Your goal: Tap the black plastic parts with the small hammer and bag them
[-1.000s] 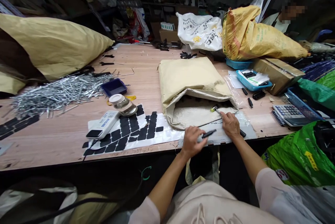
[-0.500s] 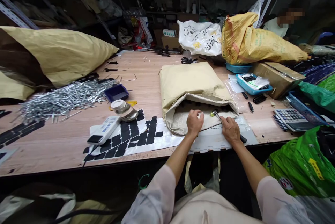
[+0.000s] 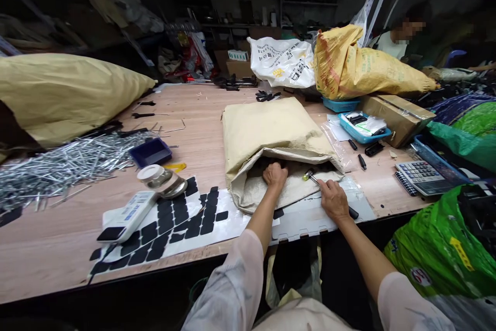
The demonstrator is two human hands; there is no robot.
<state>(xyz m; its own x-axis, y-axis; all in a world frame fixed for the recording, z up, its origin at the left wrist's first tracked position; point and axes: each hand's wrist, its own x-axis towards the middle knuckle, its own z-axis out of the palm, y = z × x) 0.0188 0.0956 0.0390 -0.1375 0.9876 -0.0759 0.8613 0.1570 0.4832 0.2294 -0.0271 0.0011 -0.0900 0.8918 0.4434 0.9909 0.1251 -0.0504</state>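
- On my feed, the left hand reaches into the open mouth of a tan paper sack with a pale lining, which lies flat on the wood-grain counter.
- That hand's grip is curled, its fingertips hidden from me, so I cannot tell whether anything sits between them.
- The right hand is just in front of the sack's right corner, its grip clamped around a small hammer with a shiny metal neck, a yellow-green face and a black handle end.
- I see the hammer's head over the sack's lower lip, aimed towards the left hand; whether it touches the lip I can't make out.
- Beneath the sack's near edge is a flat grey-white board.
- To its left I have a white sheet bearing black rounded pieces, with a clear jar with a white lid at its far edge.
- Off to the right sits a grey desktop calculator.
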